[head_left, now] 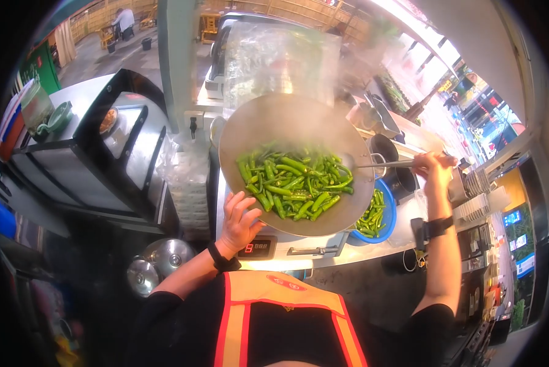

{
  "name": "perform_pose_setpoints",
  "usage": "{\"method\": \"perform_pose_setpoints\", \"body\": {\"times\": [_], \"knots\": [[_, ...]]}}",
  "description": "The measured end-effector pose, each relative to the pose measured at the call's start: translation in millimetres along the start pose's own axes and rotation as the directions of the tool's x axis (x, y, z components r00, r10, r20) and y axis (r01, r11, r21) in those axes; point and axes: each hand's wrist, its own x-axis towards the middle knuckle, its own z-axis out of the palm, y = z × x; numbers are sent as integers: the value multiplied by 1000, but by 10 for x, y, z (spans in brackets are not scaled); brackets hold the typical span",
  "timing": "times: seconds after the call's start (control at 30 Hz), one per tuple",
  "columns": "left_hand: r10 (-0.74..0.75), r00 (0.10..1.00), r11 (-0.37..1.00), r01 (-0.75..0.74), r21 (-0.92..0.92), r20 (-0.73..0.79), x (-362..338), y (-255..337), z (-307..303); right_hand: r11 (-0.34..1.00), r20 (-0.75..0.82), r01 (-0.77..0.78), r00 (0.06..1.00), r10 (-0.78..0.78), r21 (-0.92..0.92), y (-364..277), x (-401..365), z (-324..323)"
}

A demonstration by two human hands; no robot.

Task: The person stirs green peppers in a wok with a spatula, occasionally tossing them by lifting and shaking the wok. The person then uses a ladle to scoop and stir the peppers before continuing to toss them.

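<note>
A large wok (274,116) fills the middle of the head view, its bowl facing me and steam rising from it. Sliced green peppers (296,183) lie in its lower half. My right hand (435,170) is closed around the long handle of a metal ladle (384,164), whose head rests inside the wok's right side. At the wok's lower left rim is my left hand (241,217), fingers apart and slightly bent; whether it touches the metal is hard to tell. Beneath the wok's right edge, a blue basin (389,211) contains more green peppers.
Below my left hand, a stove panel (256,248) has a red digital display. Metal lids (164,257) sit low at left, near a black-framed counter unit (91,165). Dark pots (400,177) and stacked white dishes (473,205) stand at right. A person (125,21) is far behind.
</note>
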Motion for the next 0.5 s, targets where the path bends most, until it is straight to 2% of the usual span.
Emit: {"method": "perform_pose_setpoints", "body": {"times": [0.07, 0.13, 0.23, 0.47, 0.5], "knots": [[2, 1000, 1000, -2, -6, -3, -4, -7, 2, 983, -103, -145, 982, 157, 116, 391, -40, 239], [2, 1000, 1000, -2, -5, -4, -1, -12, -1, 898, -16, -230, 967, 254, 375, 1081, 99, 143], [-4, 1000, 1000, 4, -6, 6, -8, -20, -13, 859, -11, -301, 942, 335, 414, 1398, -13, 299], [-8, 1000, 1000, 9, -14, 8, -19, -13, -4, 838, -29, -156, 979, 201, 523, 1058, -545, 839], [-7, 1000, 1000, 7, -14, 9, -11, -13, 0, 860, 38, -70, 998, 59, 505, 1017, -642, 883]]}}
